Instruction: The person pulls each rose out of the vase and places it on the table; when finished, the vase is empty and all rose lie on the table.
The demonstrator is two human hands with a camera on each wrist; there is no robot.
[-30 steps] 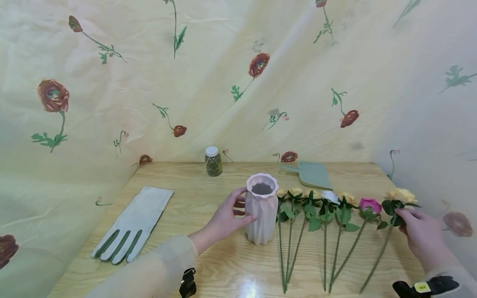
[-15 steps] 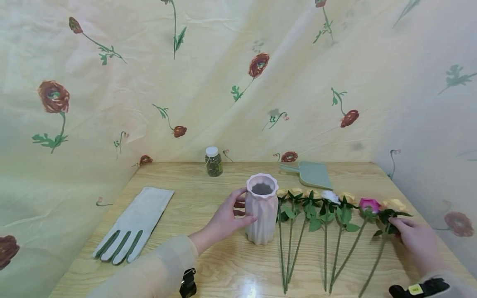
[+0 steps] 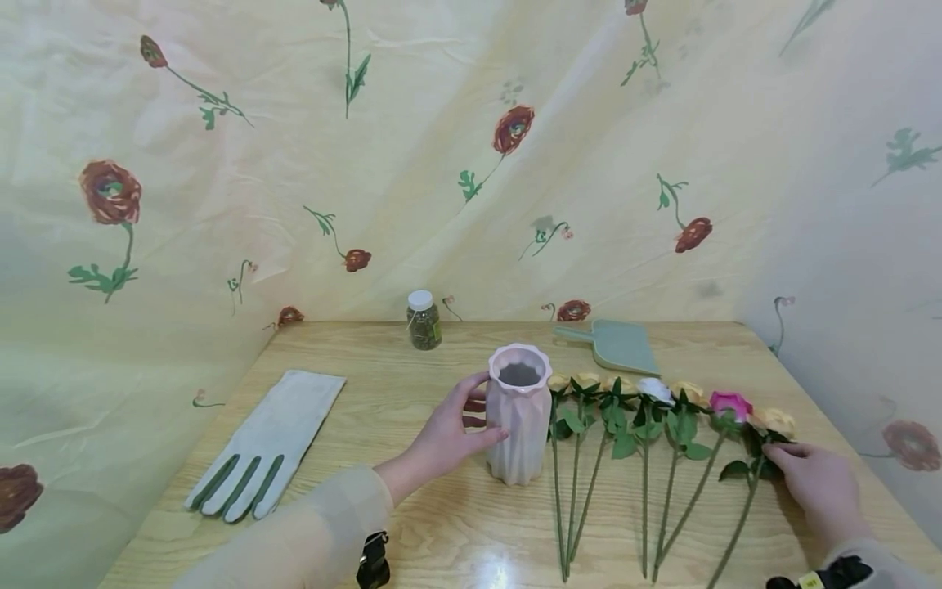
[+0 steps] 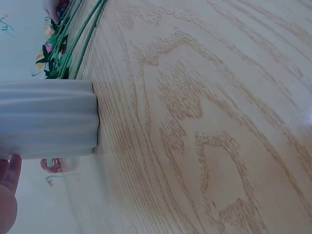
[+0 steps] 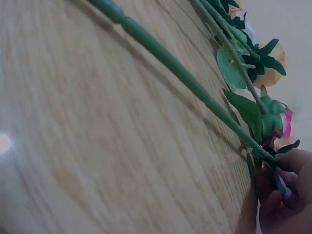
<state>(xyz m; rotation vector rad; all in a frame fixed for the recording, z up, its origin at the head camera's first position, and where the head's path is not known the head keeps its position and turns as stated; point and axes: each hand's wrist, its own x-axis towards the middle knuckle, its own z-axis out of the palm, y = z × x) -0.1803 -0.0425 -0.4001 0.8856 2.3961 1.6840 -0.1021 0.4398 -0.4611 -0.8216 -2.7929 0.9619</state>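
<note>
A pale pink fluted vase (image 3: 518, 438) stands upright on the wooden table, its mouth uncovered. My left hand (image 3: 450, 429) grips its left side, thumb in front and fingers behind. At the right end of a row of artificial roses lies a pale yellow rose (image 3: 774, 422). Just below that bloom, my right hand (image 3: 820, 484) pinches the stem among the leaves. In the right wrist view the held stem (image 5: 195, 90) runs over the tabletop, and the fingers partly hide its leaves. Beside it lies a magenta rose (image 3: 730, 406), then a white rose (image 3: 653, 388) among other yellow ones.
A white and green glove (image 3: 272, 438) lies on the left of the table (image 3: 441, 532). Toward the back are a white-lidded jar (image 3: 423, 323) and a grey-green dustpan (image 3: 621, 345). Flower-printed cloth (image 3: 412, 164) hangs behind the table and at its sides.
My right hand has shifted left and slightly down with the pale yellow rose, bringing its bloom close to the magenta one. The left hand stays on the vase.
</note>
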